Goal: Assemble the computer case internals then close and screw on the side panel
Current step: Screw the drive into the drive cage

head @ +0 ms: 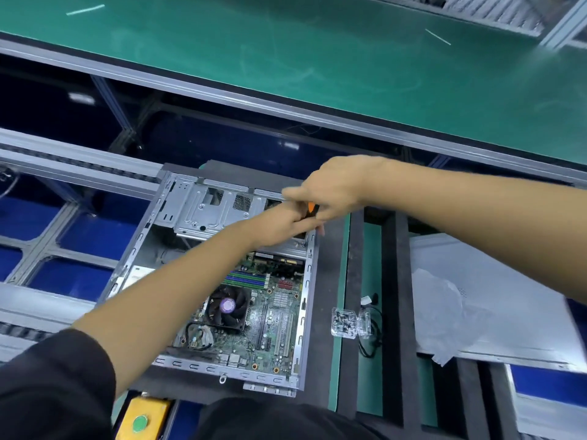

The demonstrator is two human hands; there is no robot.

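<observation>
Over the far right corner of the open computer case (178,258), the right hand (333,188) grips an orange-handled screwdriver (313,207); the left hand (279,225) reaches beneath it, its grip unclear. Beside the case, a screw box (344,322) and side panel (514,300) lie on the counter (368,255).

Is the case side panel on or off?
Off. The computer case lies open, motherboard exposed; the side panel lies flat to its right.

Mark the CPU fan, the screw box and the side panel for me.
CPU fan (227,305): head view, purple hub label.
Screw box (344,322): head view, clear lid.
Side panel (508,287): head view, bare grey face.
</observation>
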